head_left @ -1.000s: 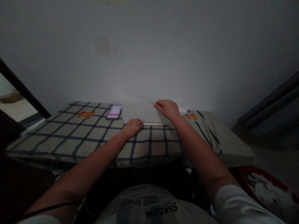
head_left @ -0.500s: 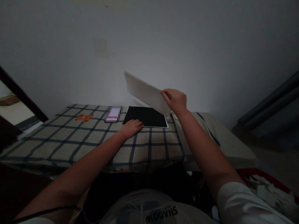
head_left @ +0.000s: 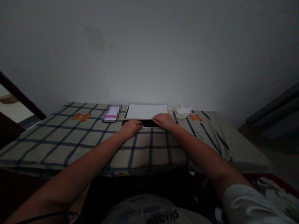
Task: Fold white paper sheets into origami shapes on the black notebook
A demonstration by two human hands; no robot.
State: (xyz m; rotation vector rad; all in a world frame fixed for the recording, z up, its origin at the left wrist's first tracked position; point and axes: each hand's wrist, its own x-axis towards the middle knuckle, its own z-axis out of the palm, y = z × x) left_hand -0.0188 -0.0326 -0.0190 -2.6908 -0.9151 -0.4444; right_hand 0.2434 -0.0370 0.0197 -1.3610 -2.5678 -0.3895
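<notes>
A white sheet of paper (head_left: 146,111), which showed a perforated edge earlier, lies over a flat black board or sheet (head_left: 151,123) with a thin white border. A strip of the black stays visible along the near side. My left hand (head_left: 132,127) rests with fingers laid out on the near left edge of the black piece, touching the paper's near edge. My right hand (head_left: 164,120) grips the near right edge of the white sheet, fingertips low over the black strip; the thumb is hidden.
A phone (head_left: 112,113) with a blurred screen lies left of the sheets. Torn white paper scraps (head_left: 182,111) are piled on the right. A checked cloth (head_left: 93,137) covers the table, against a pale wall (head_left: 149,62). A red-rimmed container (head_left: 275,186) of scraps stands at lower right.
My right hand has brought the raised white sheet down and toward me, so it now lies over most of the black piece. My left hand stays almost in place. The paper scraps are uncovered.
</notes>
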